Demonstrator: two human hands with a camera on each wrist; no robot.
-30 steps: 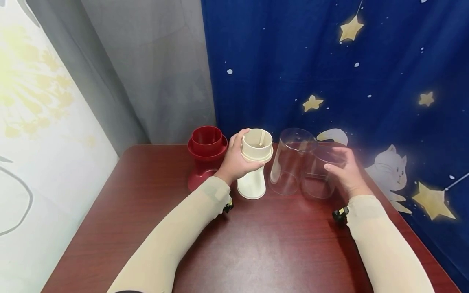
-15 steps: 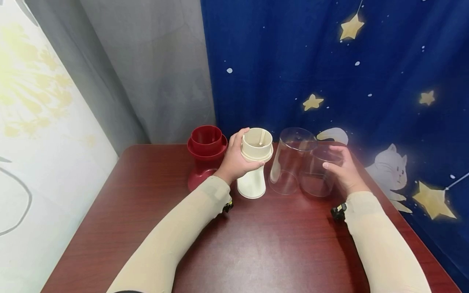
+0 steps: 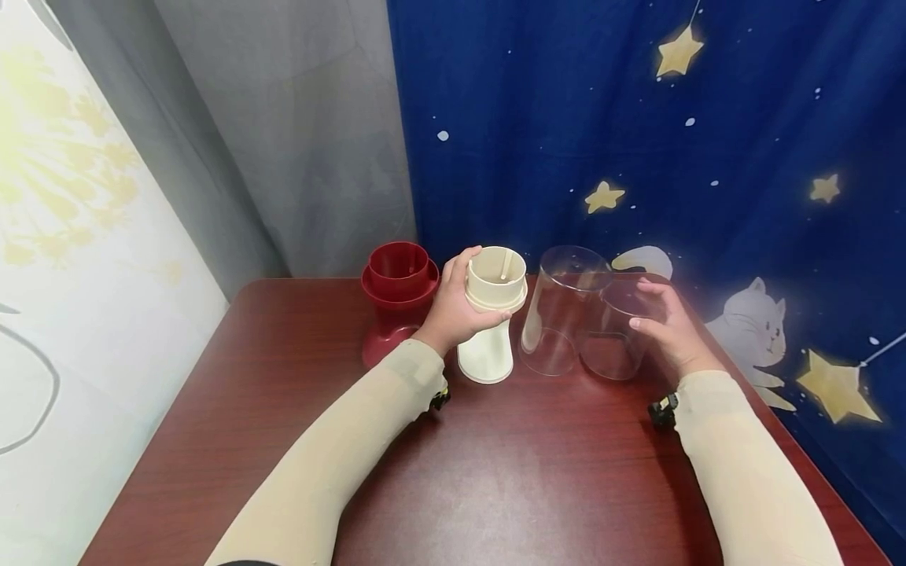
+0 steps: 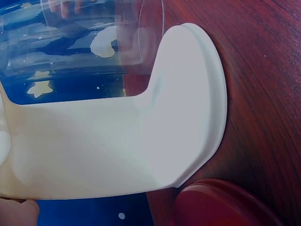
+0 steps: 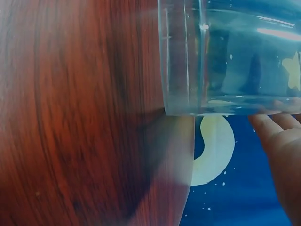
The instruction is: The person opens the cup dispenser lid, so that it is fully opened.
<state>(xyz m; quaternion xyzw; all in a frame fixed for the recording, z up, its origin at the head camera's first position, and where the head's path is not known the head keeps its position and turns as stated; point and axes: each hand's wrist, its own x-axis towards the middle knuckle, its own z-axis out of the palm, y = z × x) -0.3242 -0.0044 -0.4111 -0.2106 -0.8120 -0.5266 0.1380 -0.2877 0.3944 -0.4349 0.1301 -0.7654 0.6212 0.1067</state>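
Note:
My left hand (image 3: pixel 458 309) grips the upper part of a cream plastic stand (image 3: pixel 488 358), which has a round cup-like top and a flared foot. In the left wrist view the stand (image 4: pixel 108 146) fills the middle, its foot down on the table. Two clear plastic cylinders stand right of it, a taller one (image 3: pixel 548 338) and a shorter one (image 3: pixel 610 358). Beside the shorter cylinder is my right hand (image 3: pixel 675 334), thumb and fingers spread along its right side. In the right wrist view the fingers (image 5: pixel 268 127) lie close to the clear wall (image 5: pixel 235 61); contact is unclear.
A red stand (image 3: pixel 398 291) of similar shape is left of the cream one, near my left wrist. All stand in a row by the far edge of the reddish-brown table (image 3: pixel 524 479). Behind hangs a blue curtain (image 3: pixel 524 134) with stars, beside a grey one (image 3: pixel 304 141).
The shorter clear cylinder has shifted slightly left and back. My right hand moved left with it, then a little right, away from it. The left hand and cream stand hold still.

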